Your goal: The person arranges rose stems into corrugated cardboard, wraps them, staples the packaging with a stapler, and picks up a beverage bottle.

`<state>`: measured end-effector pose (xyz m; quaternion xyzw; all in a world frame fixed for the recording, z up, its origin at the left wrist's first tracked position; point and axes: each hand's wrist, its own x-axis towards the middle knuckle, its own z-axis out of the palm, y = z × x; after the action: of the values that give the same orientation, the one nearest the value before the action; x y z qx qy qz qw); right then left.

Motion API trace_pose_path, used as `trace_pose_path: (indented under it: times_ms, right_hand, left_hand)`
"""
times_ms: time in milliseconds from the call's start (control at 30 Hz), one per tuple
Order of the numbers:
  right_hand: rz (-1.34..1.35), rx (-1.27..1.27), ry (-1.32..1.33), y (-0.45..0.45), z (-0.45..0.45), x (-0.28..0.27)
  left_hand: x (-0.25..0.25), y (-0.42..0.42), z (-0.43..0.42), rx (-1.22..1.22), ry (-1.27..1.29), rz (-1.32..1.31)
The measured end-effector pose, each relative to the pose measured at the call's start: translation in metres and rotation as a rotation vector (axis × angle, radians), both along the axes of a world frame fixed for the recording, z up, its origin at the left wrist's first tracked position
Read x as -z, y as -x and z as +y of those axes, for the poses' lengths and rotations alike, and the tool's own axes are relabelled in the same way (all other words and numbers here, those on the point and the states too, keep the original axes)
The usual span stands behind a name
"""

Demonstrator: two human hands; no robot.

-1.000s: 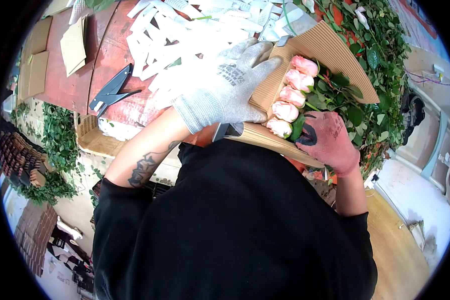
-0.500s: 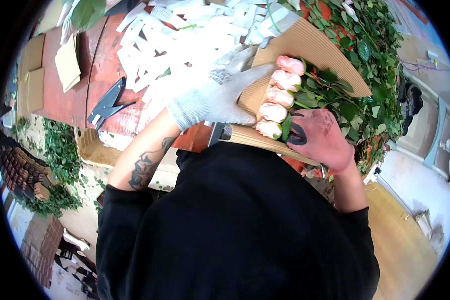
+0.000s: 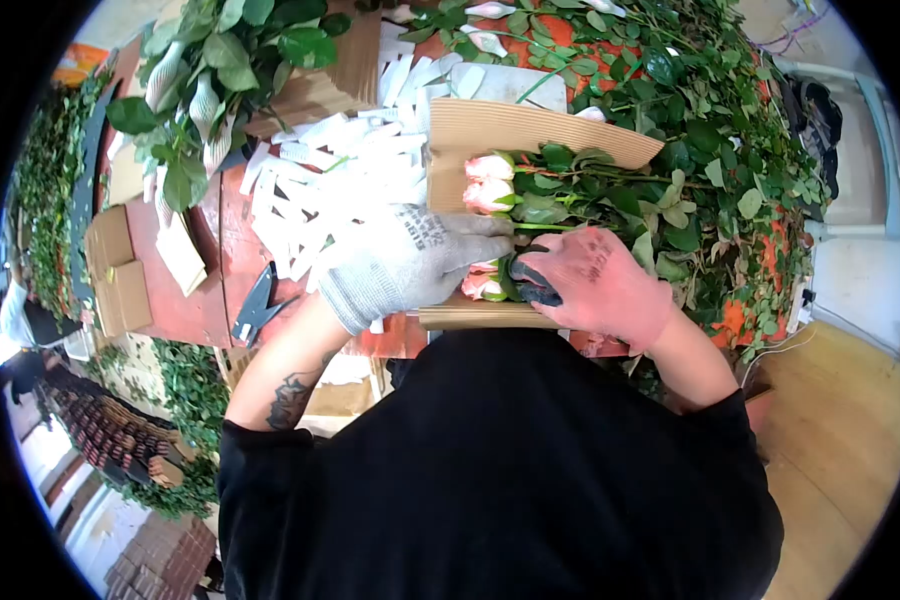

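Note:
Pink roses (image 3: 490, 196) lie in a row on a sheet of corrugated cardboard (image 3: 452, 135), heads to the left and leafy stems (image 3: 610, 190) to the right. My left hand (image 3: 400, 258), in a grey glove, reaches over the middle of the row, its fingers and thumb around rose heads and hiding part of them. From the right, my right hand (image 3: 602, 283), in a pink glove with dark fingertips, has its fingers curled at the base of the nearest rose. Its fingertips almost meet my left hand.
White paper strips (image 3: 310, 160) are heaped left of the cardboard. A black stapler (image 3: 258, 305) lies on the red table (image 3: 240, 220). Net-sleeved flower buds with leaves (image 3: 202, 105) hang in at upper left. Cut foliage (image 3: 710, 180) covers the right side.
My left hand, spread wide on the cardboard before, has come down over the roses with its fingers drawn in. The cardboard and roses appear farther left and straighter as the view has shifted.

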<state>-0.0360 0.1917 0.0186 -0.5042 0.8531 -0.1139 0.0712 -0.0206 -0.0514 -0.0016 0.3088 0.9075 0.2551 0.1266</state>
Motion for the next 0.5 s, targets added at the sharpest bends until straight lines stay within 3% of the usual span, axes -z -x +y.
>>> trace_pose_path:
  times_ms: [33,100,133,167,233,367,400,500]
  right_hand:
    - [0.004,0.012,0.014,-0.003,0.003,-0.005]
    - [-0.264,0.31,-0.066,-0.003,-0.002,-0.043]
    - [-0.349,0.386,-0.077,-0.002,-0.003,-0.056]
    - [-0.21,0.422,0.067,-0.008,0.006,-0.048]
    - [-0.265,0.462,0.079,0.0,0.014,-0.046]
    - [0.02,0.458,0.196,-0.021,0.029,-0.052]
    - [-0.035,0.439,0.246,-0.022,0.032,-0.057]
    - [-0.153,0.446,0.277,-0.042,0.08,-0.04]
  left_hand:
    - [-0.002,0.002,-0.001,0.012,0.014,0.004]
    - [-0.007,0.002,-0.003,-0.006,-0.015,-0.085]
    - [-0.002,0.004,-0.008,0.056,-0.321,0.072]
    - [-0.001,0.006,-0.013,0.0,-0.419,-0.032]
    - [-0.002,0.015,-0.027,0.025,-0.368,0.155]
    - [-0.033,0.009,-0.047,-0.191,-0.324,0.3]
    - [-0.04,-0.004,-0.058,-0.262,-0.275,0.387]
    - [-0.019,-0.049,-0.066,-0.542,-0.331,0.302]
